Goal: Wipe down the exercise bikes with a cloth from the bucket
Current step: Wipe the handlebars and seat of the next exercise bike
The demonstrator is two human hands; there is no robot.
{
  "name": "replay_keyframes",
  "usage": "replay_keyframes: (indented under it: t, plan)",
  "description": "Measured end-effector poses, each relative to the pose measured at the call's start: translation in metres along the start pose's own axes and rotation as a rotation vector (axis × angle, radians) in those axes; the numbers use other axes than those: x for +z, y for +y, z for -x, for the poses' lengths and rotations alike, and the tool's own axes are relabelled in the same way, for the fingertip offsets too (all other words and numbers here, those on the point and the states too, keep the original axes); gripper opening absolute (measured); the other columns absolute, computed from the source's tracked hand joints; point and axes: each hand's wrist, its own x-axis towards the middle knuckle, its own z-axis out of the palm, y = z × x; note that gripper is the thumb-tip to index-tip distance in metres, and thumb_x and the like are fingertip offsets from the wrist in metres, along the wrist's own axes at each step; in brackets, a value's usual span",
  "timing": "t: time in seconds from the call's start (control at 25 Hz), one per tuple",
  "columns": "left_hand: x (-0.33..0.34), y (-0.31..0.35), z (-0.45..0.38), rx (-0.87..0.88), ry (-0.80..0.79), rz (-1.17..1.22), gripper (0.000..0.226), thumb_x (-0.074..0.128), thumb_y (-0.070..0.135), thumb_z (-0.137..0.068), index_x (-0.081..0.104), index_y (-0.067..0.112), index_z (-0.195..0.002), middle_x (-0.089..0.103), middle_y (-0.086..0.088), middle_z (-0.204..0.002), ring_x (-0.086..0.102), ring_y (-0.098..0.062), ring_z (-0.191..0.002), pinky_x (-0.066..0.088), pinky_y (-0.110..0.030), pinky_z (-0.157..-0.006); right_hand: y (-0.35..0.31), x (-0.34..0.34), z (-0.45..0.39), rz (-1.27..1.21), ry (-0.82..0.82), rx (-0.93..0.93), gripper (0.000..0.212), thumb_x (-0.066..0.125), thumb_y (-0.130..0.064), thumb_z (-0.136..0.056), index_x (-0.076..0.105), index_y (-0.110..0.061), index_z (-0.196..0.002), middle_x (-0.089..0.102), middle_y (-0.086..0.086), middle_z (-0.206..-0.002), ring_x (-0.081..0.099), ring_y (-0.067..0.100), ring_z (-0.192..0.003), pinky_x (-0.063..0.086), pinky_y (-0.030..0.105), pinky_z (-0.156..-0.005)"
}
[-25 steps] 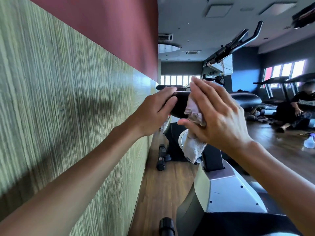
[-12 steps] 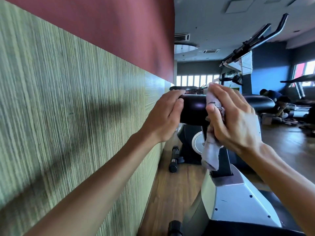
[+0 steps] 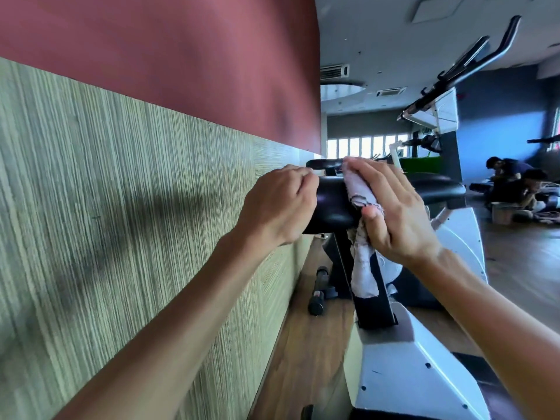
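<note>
The black seat (image 3: 333, 207) of the nearest exercise bike (image 3: 403, 365) sits at chest height, directly ahead. The left hand (image 3: 280, 204) grips the rear end of the seat, fingers curled over its top edge. The right hand (image 3: 391, 207) presses a pale cloth (image 3: 362, 262) against the middle of the seat, fingers extended flat over the top and thumb pinching the cloth against the side. The loose end of the cloth hangs down in front of the black seat post (image 3: 368, 301).

Surroundings: a wall (image 3: 136, 207) runs close along the left side, with striped green-beige panelling below and a dark red band above. It leaves only a narrow strip of floor beside the bike. A black floor stabiliser bar (image 3: 318, 291) of a further bike lies in that strip. Black handlebars (image 3: 472, 65) rise at upper right. Two people (image 3: 515, 183) sit on the floor at far right, well apart from the bike.

The floor (image 3: 306, 353) is brown wood plank. A row of bright windows (image 3: 366, 147) closes the far end of the room. The ceiling carries air-conditioning vents (image 3: 335, 71).
</note>
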Motion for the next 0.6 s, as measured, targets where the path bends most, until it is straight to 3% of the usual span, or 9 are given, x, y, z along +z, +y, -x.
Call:
replay_keyframes:
  t: [0.08, 0.16, 0.28, 0.4, 0.52, 0.6]
  plan:
    - [-0.002, 0.005, 0.001, -0.044, -0.040, -0.058, 0.043, 0.023, 0.037, -0.093, 0.056, 0.018, -0.073, 0.066, -0.008, -0.096, 0.061, -0.032, -0.098, 0.045, -0.040, -0.084, 0.013, -0.003, 0.001, 0.088, -0.008, -0.050, 0.082, 0.013, -0.058, -0.104, 0.051, 0.006, -0.139, 0.059, 0.019, -0.136, 0.058, 0.038, -0.119, 0.047, 0.051, -0.101]
    - [-0.003, 0.017, 0.000, -0.086, -0.065, -0.132, 0.040, 0.024, 0.036, -0.097, 0.041, 0.019, -0.065, 0.056, -0.008, -0.081, 0.057, -0.034, -0.087, 0.040, -0.039, -0.073, 0.020, -0.010, 0.003, 0.150, -0.023, -0.079, 0.084, 0.014, -0.060, -0.104, 0.052, 0.005, -0.138, 0.060, 0.019, -0.134, 0.059, 0.039, -0.116, 0.048, 0.049, -0.100]
    - [-0.003, 0.031, -0.005, -0.134, -0.102, -0.274, 0.044, 0.028, 0.031, -0.107, 0.041, 0.017, -0.067, 0.061, -0.010, -0.091, 0.057, -0.035, -0.091, 0.041, -0.039, -0.076, 0.010, -0.009, 0.003, 0.119, -0.016, -0.052, 0.082, 0.015, -0.060, -0.104, 0.050, 0.005, -0.140, 0.058, 0.020, -0.134, 0.058, 0.039, -0.116, 0.047, 0.048, -0.101]
    - [-0.004, 0.038, -0.008, -0.199, -0.137, -0.314, 0.047, 0.027, 0.037, -0.108, 0.047, 0.016, -0.072, 0.066, -0.012, -0.104, 0.060, -0.035, -0.096, 0.040, -0.039, -0.079, 0.007, -0.007, 0.001, 0.082, -0.046, -0.137, 0.090, 0.023, -0.067, -0.099, 0.044, 0.009, -0.144, 0.055, 0.023, -0.138, 0.056, 0.039, -0.120, 0.046, 0.049, -0.103]
    - [0.000, 0.046, -0.011, -0.206, -0.154, -0.390, 0.041, 0.027, 0.035, -0.107, 0.054, 0.013, -0.085, 0.065, -0.013, -0.110, 0.060, -0.036, -0.101, 0.045, -0.041, -0.083, 0.029, -0.016, 0.003, 0.246, -0.090, -0.267, 0.093, 0.044, -0.068, -0.096, 0.041, 0.010, -0.145, 0.054, 0.025, -0.139, 0.057, 0.041, -0.122, 0.049, 0.051, -0.103]
    - [0.004, 0.057, -0.014, -0.174, -0.169, -0.473, 0.036, 0.027, 0.032, -0.105, 0.056, 0.015, -0.092, 0.064, -0.012, -0.119, 0.059, -0.036, -0.107, 0.046, -0.042, -0.087, 0.043, -0.021, 0.007, 0.371, -0.084, -0.292, 0.089, 0.047, -0.066, -0.097, 0.042, 0.009, -0.145, 0.056, 0.025, -0.137, 0.059, 0.040, -0.118, 0.051, 0.049, -0.100]
